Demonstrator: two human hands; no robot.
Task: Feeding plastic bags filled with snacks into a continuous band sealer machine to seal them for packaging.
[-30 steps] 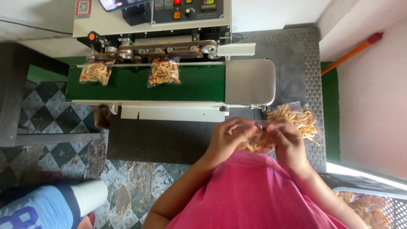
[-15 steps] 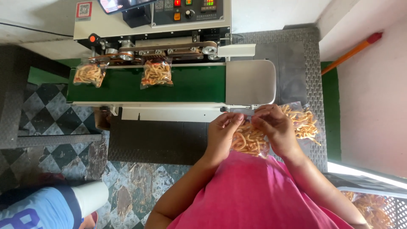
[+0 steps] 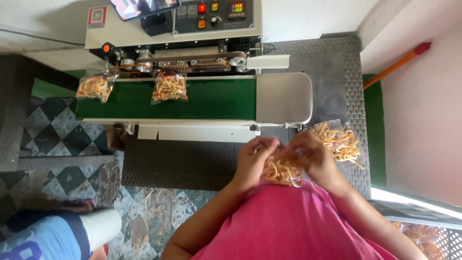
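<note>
Clear plastic bag of orange-yellow fried snack sticks (image 3: 281, 169): held in front of the pink shirt, below the grey metal end plate (image 3: 284, 97) of the sealing machine. Left hand (image 3: 253, 161): fingers pinched on the bag's upper left edge. Right hand (image 3: 313, 155): fingers pinched on its upper right edge. Second clear bag of snack sticks (image 3: 339, 142): lying on the dark textured desk (image 3: 332, 77), just right of the right hand. Green conveyor belt (image 3: 211, 98): carries two sealed snack bags, one at centre-left (image 3: 169, 87), one at the left end (image 3: 94, 87), both under the metal sealing head (image 3: 185, 60).
</note>
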